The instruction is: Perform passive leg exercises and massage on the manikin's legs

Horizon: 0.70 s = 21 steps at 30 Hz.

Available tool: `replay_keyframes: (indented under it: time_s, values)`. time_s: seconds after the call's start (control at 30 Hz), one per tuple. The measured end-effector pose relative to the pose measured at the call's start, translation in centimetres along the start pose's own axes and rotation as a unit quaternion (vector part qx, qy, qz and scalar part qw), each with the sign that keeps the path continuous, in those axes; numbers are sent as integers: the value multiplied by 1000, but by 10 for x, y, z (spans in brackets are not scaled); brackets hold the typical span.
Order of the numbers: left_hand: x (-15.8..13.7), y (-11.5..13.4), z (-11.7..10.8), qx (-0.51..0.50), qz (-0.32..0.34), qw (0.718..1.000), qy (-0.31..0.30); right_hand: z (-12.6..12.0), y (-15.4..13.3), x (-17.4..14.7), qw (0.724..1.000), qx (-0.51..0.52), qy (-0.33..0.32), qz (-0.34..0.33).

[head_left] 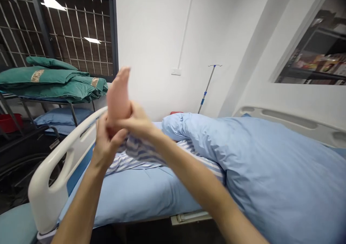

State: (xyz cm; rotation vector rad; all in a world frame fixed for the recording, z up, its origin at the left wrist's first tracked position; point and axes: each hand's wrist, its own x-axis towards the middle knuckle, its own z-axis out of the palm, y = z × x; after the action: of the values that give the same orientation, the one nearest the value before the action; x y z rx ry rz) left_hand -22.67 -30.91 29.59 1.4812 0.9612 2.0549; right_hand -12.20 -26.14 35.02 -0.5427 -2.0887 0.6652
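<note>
A bare foot [118,96] is raised above the bed with its toes pointing up, slightly blurred. My left hand [106,140] is closed around the heel from the near left side. My right hand [137,124] grips the same foot near the ankle from the right, its thumb lying across it. Below my hands, a blue-and-white striped trouser leg [144,151] covers the leg. Another stretch of striped cloth [208,164] lies on the blue sheet [135,191]. A thick light-blue quilt [259,154] hides the rest of the body.
A pale bed end board [50,172] rises at left, another bed board [281,118] at right. Beyond the left board are a wheelchair [24,157] and folded green bedding [54,80] on a rack. An IV pole [208,87] stands behind the bed by the wall.
</note>
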Motion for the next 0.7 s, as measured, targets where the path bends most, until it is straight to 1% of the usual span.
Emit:
replay_keyframes:
  time_s: [0.03, 0.1, 0.17, 0.23, 0.3, 0.37, 0.47, 0.53, 0.6, 0.67, 0.7]
  values:
    - [8, 13, 15, 25, 52, 998, -26, -21, -9, 2, 1000, 4, 14, -21]
    - [20, 37, 42, 63, 132, 987, -73, -58, -25, 2, 997, -11, 60, -40]
    - [26, 56, 62, 96, 177, 974, -101, -84, -38, -1, 995, -30, 89, -44]
    - [28, 66, 71, 130, 195, 965, -118, -96, -45, -4, 994, -25, 96, -42]
    - [25, 67, 68, 161, 197, 959, -122, -94, -46, -5, 995, 5, 89, -38]
    - [20, 59, 56, 189, 186, 958, -112, -80, -41, -3, 995, 40, 84, -35]
    - [11, 36, 24, 224, 130, 962, -88, -43, -27, 0, 994, 68, 79, -29]
    - [1, 17, 0, 224, 60, 970, -75, -10, -15, -1, 996, 59, 66, -10]
    - [-15, -6, -26, 197, -17, 979, -58, 27, 1, -6, 998, 17, 41, 33]
    - [-38, -36, -54, 155, -79, 984, -42, 67, 19, -17, 995, -46, 7, 84]
    - [-52, -53, -68, 132, -97, 986, -16, 88, 29, -24, 993, -74, -14, 95]
